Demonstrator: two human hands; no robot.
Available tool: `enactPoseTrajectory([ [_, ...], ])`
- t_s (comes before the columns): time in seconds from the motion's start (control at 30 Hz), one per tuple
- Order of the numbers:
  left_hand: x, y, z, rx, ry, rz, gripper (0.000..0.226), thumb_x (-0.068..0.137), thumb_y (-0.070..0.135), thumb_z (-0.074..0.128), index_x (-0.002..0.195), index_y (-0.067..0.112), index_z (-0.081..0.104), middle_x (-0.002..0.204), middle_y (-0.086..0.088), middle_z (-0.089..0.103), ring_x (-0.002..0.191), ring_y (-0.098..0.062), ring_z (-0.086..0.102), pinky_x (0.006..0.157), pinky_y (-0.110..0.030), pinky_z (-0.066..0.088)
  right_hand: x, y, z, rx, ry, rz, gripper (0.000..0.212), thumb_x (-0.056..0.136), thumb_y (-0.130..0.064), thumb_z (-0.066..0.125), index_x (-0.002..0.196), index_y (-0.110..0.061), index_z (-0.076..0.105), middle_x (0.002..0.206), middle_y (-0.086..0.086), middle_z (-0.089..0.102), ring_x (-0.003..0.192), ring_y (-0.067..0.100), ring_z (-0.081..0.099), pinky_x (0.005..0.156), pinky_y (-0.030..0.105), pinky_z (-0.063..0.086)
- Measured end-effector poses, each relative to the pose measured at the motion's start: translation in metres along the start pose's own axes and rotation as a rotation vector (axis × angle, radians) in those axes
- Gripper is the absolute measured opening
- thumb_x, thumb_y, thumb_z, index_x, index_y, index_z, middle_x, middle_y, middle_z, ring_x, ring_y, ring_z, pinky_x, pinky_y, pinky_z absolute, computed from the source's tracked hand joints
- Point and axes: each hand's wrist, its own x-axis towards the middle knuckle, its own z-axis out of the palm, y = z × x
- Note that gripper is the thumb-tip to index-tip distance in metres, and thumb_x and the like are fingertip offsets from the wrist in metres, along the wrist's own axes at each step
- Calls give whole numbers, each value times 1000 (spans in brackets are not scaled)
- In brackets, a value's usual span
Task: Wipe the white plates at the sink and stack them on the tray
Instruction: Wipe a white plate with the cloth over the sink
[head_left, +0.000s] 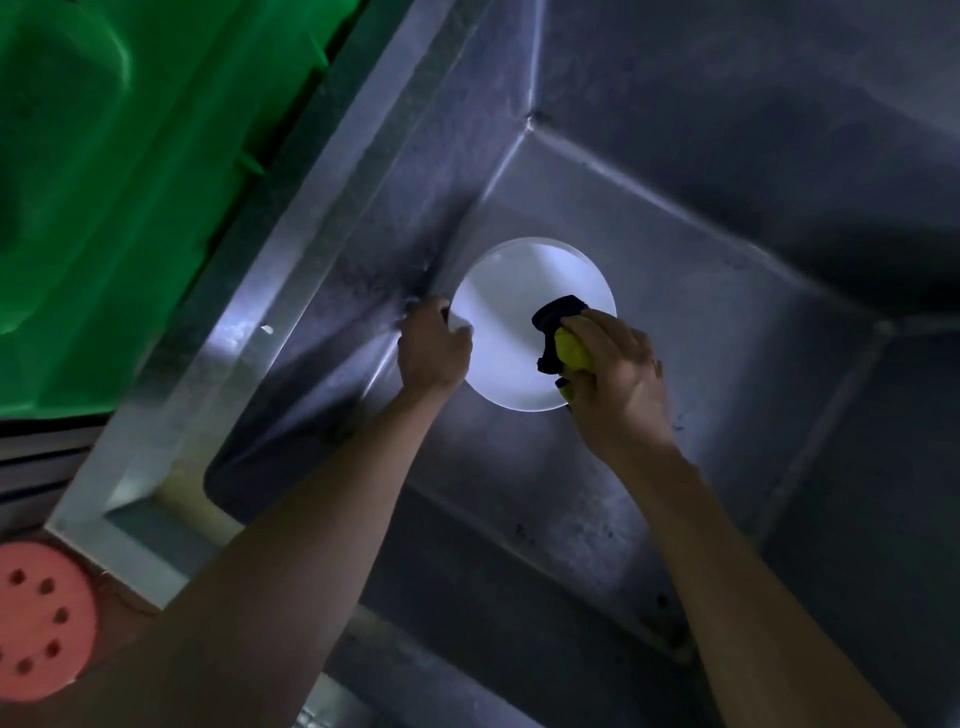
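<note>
Currently wiping: right hand (615, 371) has its fingers (597, 325) curled round a yellow sponge with a dark scouring side (563, 340), dark face down on the white plate (511, 312), contact at the plate's 3 to 4 o'clock; left hand (434, 345) pinches the plate's rim at 9 o'clock, fingers closed over the edge with the thumb apparently on top, though blur hides the exact finger lie; plate is held inside the steel sink (701, 249), over the floor of the basin near its 10 o'clock corner; cannot tell whether it rests on the bottom or hangs just clear of it. My read for doing this step well: keep the left pinch firm and out at the rim so it covers little surface; sweep the sponge in overlapping arcs from centre out to the rim; turn the plate under the left hand so the 9 o'clock patch gets wiped too; then flip for the underside. Risk, as I judge it: a wet glazed plate slips easily, so press towards the holding hand, not away from it. Outside the sink: green plastic bin (104, 182) at 10 o'clock of the view, pink perforated disc (39, 621) at 8 o'clock; tray not in view, no other plates visible.
</note>
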Motion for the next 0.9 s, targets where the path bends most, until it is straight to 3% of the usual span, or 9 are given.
enactPoseTrajectory([
  [0.33,-7,4,0,-146,37,-123,27,83,15,78,104,7,63,106,-12,70,97,-29,68,88,-41,58,-13,9,1,1,-10,39,57,75,-2,69,130,-19,63,138,2,59,121,40,51,100,51,44],
  [0.53,-23,5,-10,-202,15,-206,16,83,12,72,96,9,62,96,-5,68,93,-29,67,80,-36,56,-26,8,-5,24,26,30,59,73,2,67,127,-20,64,133,-1,61,116,36,52,96,44,45],
  [0.63,-32,6,-19,-284,-9,-265,26,86,7,66,112,6,64,109,-8,68,102,-27,64,86,-36,56,-35,2,-12,37,23,30,56,72,2,68,124,-19,65,130,-1,63,116,38,54,94,45,48],
  [0.73,-41,12,-30,-407,-57,-352,34,87,1,59,121,3,61,122,-14,66,112,-31,62,93,-49,57,-44,-6,-22,35,-9,28,54,74,1,66,122,-22,65,127,-5,63,116,35,55,90,43,49],
  [0.8,-50,17,-38,-488,-99,-377,26,88,-3,57,113,3,61,121,-16,64,111,-35,61,86,-54,60,-49,-12,-30,27,-46,40,54,77,-2,64,127,-25,63,131,-7,61,120,33,53,91,46,49],
  [0.9,-64,29,-49,-544,-150,-375,30,87,-5,56,117,1,59,123,-15,61,109,-34,60,66,-43,63,-58,-20,-41,15,-64,54,55,81,-6,62,132,-28,60,138,-7,56,126,31,49,93,46,49],
])
